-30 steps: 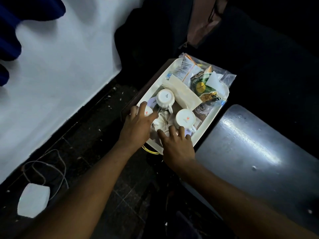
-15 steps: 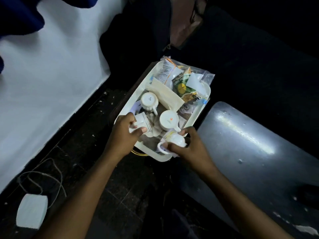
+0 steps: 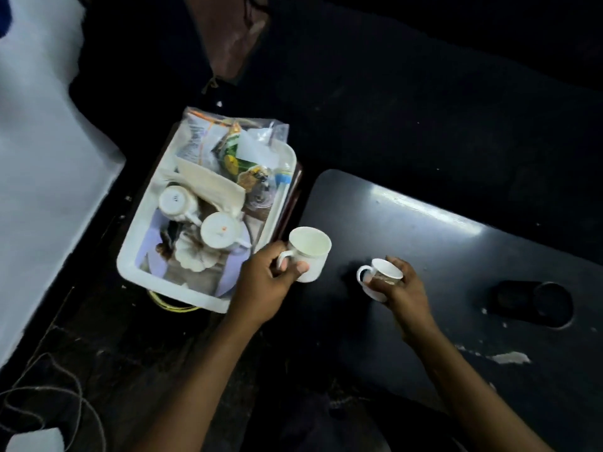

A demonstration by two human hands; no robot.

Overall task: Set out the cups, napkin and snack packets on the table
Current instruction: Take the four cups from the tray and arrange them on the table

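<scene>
My left hand holds a white cup upright by its handle, just past the tray's right edge at the table's left end. My right hand grips a second white cup, tilted, over the dark table. The white tray sits to the left. Two more white cups lie upside down in it beside a folded cream napkin. Snack packets in clear plastic fill the tray's far end.
A dark round recess is sunk into the table at the right. A white surface runs along the left. Cables and a white block lie on the dark floor at lower left.
Both hands lifted a cup each out of the tray and carried them right, over the table. The cups are now turned mouth-up. The view has shifted right.
</scene>
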